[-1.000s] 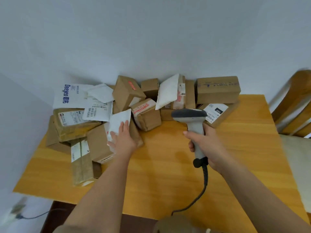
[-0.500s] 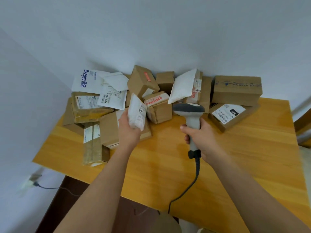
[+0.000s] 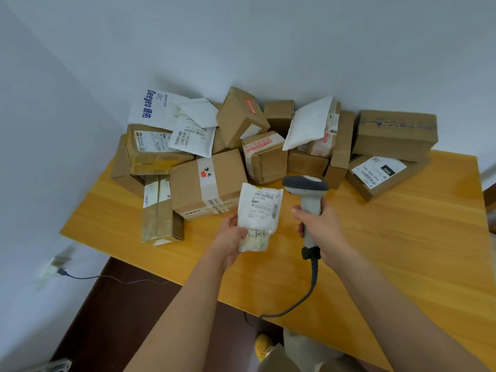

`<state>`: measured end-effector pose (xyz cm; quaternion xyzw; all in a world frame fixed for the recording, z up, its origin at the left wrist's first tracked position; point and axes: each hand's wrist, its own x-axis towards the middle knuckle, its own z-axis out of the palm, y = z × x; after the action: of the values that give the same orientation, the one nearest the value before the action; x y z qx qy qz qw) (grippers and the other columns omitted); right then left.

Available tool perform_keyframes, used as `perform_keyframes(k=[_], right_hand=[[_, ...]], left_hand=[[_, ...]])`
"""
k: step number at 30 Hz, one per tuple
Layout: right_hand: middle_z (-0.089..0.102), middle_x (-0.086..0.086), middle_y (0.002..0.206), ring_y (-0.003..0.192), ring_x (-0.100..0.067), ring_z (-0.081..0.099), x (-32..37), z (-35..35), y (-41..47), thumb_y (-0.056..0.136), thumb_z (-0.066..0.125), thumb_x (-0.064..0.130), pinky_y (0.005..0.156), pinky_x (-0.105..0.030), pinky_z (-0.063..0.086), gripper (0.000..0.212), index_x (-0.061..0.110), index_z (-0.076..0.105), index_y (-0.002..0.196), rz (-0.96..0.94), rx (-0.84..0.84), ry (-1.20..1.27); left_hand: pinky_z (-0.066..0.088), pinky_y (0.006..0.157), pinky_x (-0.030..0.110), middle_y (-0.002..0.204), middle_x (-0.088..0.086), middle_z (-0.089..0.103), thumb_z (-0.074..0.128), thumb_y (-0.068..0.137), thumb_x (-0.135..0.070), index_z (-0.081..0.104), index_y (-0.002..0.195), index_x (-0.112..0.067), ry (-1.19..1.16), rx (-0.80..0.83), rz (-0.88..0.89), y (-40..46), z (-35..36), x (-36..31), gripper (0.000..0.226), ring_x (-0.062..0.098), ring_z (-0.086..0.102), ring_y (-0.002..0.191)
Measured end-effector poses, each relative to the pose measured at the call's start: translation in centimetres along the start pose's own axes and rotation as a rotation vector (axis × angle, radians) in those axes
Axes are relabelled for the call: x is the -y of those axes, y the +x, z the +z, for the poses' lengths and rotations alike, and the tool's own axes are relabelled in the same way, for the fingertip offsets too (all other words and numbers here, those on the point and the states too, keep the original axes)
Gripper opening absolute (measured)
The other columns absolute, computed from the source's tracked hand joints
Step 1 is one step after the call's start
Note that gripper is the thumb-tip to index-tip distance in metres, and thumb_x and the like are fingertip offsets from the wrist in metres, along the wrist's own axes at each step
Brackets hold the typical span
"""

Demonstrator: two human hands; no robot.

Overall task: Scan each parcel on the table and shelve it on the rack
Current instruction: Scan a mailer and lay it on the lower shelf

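pouch held up to the scanner

left hand [image 3: 230, 237] pinches a small white pouch [image 3: 258, 214] above the table [image 3: 402, 237], label up, its print too blurred to read. right hand [image 3: 320, 229] grips the scanner [image 3: 308, 195] at the pouch's 3 o'clock; its cable [image 3: 300, 302] drops over the table edge. boxes [image 3: 209, 183] and mailers [image 3: 193, 135] heap at 12 o'clock, several half hidden. no rack in view.

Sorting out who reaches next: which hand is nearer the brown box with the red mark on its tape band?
Left. The left hand, holding a small white pouch, sits just below the box. The right hand, gripping the scanner, is farther right.
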<state>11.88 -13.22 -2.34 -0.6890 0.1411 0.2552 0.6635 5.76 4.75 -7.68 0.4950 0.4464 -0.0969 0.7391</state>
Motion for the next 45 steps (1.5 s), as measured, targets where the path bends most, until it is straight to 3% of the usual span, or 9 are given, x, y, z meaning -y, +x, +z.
perform_keyframes(k=[8,12,14,16,18,21,26,31,45], right_hand=[[0.064,-0.006,0.093,0.058,-0.015,0.054,-3.0,-1.2,0.2,0.093,0.066,0.013,0.057,-0.030,0.050,0.021,0.029,0.053,0.097,0.030,-0.042,-0.094],[0.064,-0.006,0.094,0.056,-0.013,0.054,-3.6,-1.7,0.0,0.093,0.066,0.012,0.053,-0.026,0.049,0.017,0.024,0.055,0.099,0.074,-0.048,-0.127],[0.062,-0.006,0.092,0.056,-0.014,0.054,-3.5,-1.9,-0.1,0.093,0.065,0.013,0.052,-0.026,0.048,0.014,0.021,0.054,0.099,0.092,-0.033,-0.161],[0.060,-0.006,0.088,0.058,-0.015,0.054,-3.3,-2.1,-0.4,0.094,0.064,0.014,0.052,-0.026,0.048,0.012,0.018,0.055,0.100,0.095,-0.008,-0.202],[0.058,-0.006,0.083,0.057,-0.015,0.054,-3.0,-2.2,-0.8,0.094,0.064,0.015,0.053,-0.026,0.048,0.013,0.013,0.057,0.104,0.086,0.017,-0.243],[0.057,-0.007,0.075,0.055,-0.013,0.054,-2.2,-2.3,-1.3,0.095,0.063,0.022,0.052,-0.025,0.046,0.013,0.013,0.059,0.104,0.088,0.064,-0.301],[0.062,-0.009,0.079,0.056,-0.015,0.056,-1.0,-2.1,-1.8,0.099,0.055,0.037,0.058,-0.029,0.047,0.027,0.012,0.063,0.107,0.131,0.144,-0.262],[0.065,-0.018,0.101,0.058,-0.019,0.056,-0.4,-1.4,-2.4,0.101,0.051,0.035,0.061,-0.036,0.048,0.027,0.011,0.063,0.105,0.173,0.200,-0.122],[0.060,-0.011,0.089,0.055,-0.016,0.053,2.0,-0.3,-4.7,0.101,0.052,0.035,0.052,-0.030,0.047,0.029,0.006,0.058,0.102,0.208,0.102,-0.011]], left_hand=[[0.057,0.071,0.043,0.134,0.013,0.051,0.045,0.085,0.019,0.017,0.150,-0.043,0.264,0.030,0.019,2.2,-0.3,5.5,0.094,0.032,0.057,0.114],[0.047,0.090,0.033,0.140,0.008,0.026,0.061,0.081,-0.001,0.024,0.151,-0.036,0.895,-0.046,0.269,2.8,-1.3,6.9,0.087,0.026,0.042,0.113],[0.038,0.105,0.036,0.150,0.003,0.024,0.062,0.083,-0.012,0.029,0.151,-0.031,1.296,-0.061,0.519,3.0,-1.5,7.2,0.078,0.026,0.033,0.130],[0.027,0.115,0.039,0.158,-0.005,0.024,0.057,0.089,-0.016,0.033,0.151,-0.028,1.478,-0.007,0.660,3.1,-1.1,7.2,0.068,0.022,0.022,0.143],[0.026,0.117,0.037,0.160,-0.008,0.022,0.053,0.094,-0.013,0.033,0.152,-0.023,1.483,0.047,0.650,3.5,-0.7,7.5,0.062,0.017,0.016,0.147],[0.040,0.109,0.035,0.158,-0.007,0.025,0.051,0.097,-0.007,0.032,0.152,-0.017,1.454,0.068,0.610,4.2,-0.2,8.0,0.060,0.012,0.016,0.146],[0.018,0.119,0.027,0.163,-0.003,0.016,0.047,0.100,-0.010,0.022,0.156,-0.014,1.499,0.119,0.611,4.8,1.1,8.4,0.061,0.017,0.006,0.151],[0.015,0.121,0.030,0.166,0.000,0.003,0.042,0.102,-0.007,0.009,0.157,-0.011,1.568,0.118,0.544,5.5,2.3,9.2,0.064,0.019,-0.003,0.152],[0.022,0.120,0.036,0.163,0.005,0.016,0.050,0.099,-0.008,0.020,0.154,-0.009,1.608,0.167,0.503,6.3,3.1,8.5,0.063,0.024,0.011,0.151]])
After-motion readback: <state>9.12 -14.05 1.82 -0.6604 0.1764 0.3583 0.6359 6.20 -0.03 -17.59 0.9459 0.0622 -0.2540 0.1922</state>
